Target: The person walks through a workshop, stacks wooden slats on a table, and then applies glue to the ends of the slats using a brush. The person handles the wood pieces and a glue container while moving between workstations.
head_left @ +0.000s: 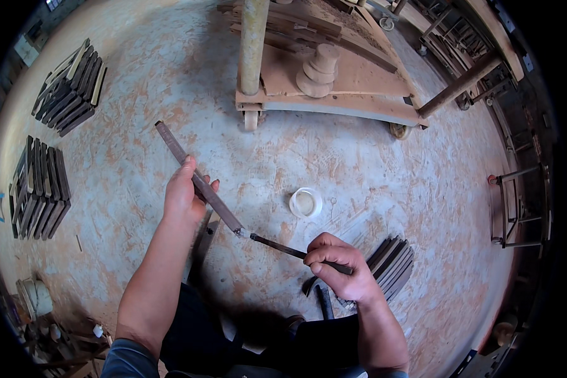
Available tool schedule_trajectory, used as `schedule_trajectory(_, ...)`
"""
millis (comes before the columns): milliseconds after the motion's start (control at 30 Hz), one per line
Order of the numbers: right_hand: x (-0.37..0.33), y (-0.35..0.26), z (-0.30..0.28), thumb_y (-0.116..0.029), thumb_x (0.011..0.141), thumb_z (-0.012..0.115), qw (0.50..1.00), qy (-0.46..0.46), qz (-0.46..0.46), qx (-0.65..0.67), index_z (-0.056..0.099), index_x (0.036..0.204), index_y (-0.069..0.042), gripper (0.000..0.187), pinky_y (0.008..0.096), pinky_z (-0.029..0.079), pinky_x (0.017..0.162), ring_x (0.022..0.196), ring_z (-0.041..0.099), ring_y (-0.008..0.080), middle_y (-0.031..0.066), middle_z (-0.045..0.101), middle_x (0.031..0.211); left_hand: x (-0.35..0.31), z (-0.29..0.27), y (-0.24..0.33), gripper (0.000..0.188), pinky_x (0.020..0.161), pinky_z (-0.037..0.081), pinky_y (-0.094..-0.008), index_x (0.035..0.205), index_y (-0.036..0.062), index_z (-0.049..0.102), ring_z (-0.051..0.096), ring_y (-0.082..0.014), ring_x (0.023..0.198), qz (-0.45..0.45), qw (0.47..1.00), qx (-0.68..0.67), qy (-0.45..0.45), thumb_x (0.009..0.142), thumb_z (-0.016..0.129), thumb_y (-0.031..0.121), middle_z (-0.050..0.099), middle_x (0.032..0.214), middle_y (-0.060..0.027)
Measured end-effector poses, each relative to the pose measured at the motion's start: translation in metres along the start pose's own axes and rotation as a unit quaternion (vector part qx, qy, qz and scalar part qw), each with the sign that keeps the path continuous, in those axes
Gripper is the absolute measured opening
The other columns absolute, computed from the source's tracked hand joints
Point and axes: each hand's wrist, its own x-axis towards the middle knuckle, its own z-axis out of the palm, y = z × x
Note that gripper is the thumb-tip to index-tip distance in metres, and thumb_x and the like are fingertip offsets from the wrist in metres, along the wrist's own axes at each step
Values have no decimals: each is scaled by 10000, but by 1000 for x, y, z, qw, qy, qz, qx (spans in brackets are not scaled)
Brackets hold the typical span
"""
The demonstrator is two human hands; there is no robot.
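My left hand (181, 196) is closed around a dark wooden bar (220, 208), which slants down to the right. A whitish smear covers the bar's lower end. In my right hand (343, 268) is a thin dark stick (278, 246), pinched between thumb and fingers. Its tip points at the smeared end of the bar, close beside it; whether they touch I cannot tell. Beyond my right hand, a white plastic tub (318, 205) with pale contents stands on the floor. A hammer (325, 303) is just below that hand, and a bundle of dark wooden strips (394, 269) lies to its right.
Two stacks of dark wooden frames (75, 88) (41, 189) stand at the left. Ahead is a wheeled wooden cart (359, 104) carrying boards and stacked round wooden pieces (319, 69). A metal-framed rack (520, 208) stands at the right. Clutter with a whitish container (36, 297) fills the lower left.
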Motion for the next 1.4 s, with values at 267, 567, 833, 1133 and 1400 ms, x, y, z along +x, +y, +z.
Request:
schedule_trajectory(267,-2,7,-9,-14,885,606,987,35,43,152,661,937,12,81,257,459,652,746,550,145,94,586,895,1,-2,1,270,802,513,-462,1014,31,464,547,-259,802,-13,997,-75,-28,1002,463,301,528,886,-110)
schedule_trajectory(567,0,14,-5,-27,899,594,988,19,56,143,657,934,24,89,267,467,659,761,566,155,97,600,898,-3,3,1,315,777,501,-427,1027,28,458,547,-248,793,-31,995,-89,-32,1027,349,324,542,883,-104)
schedule_trajectory(833,3,21,-4,-111,932,559,941,64,154,296,648,917,53,188,284,479,648,750,568,159,108,609,868,-5,3,6,371,661,437,-332,1008,62,522,498,-191,718,-39,995,-78,-53,1014,279,343,552,825,-34)
schedule_trajectory(1133,0,24,-9,-102,923,556,931,45,50,358,637,882,55,182,300,461,630,771,559,200,146,600,886,-3,0,5,376,644,429,-312,1040,63,536,497,-169,700,-42,993,-89,-71,1007,302,355,545,793,-19)
schedule_trajectory(1400,4,24,-8,-66,921,552,957,66,88,270,634,913,61,152,291,463,651,734,544,168,120,586,884,-7,2,5,452,605,419,-330,1148,87,498,493,-158,653,-24,996,-67,-51,968,439,497,510,791,-17)
